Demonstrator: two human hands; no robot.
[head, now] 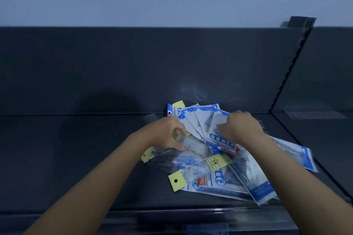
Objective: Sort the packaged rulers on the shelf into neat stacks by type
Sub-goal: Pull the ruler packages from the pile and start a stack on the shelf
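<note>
A loose pile of packaged rulers (215, 177) lies fanned out on the dark shelf (76, 158), right of centre. The packs are clear plastic with blue-and-white cards and yellow hang tags (177, 180). My left hand (168, 131) grips a clear pack with a yellow tag at the pile's left side. My right hand (240, 126) has its fingers curled onto the white-backed packs (198, 120) fanned at the rear of the pile. More packs stick out to the right under my right forearm (298, 156).
The shelf's dark back panel (133, 66) rises just behind the pile. A slotted upright (286, 74) divides this bay from the one on the right. A clear front lip (172, 213) runs along the shelf edge. Bare shelf surface lies to the left of the pile.
</note>
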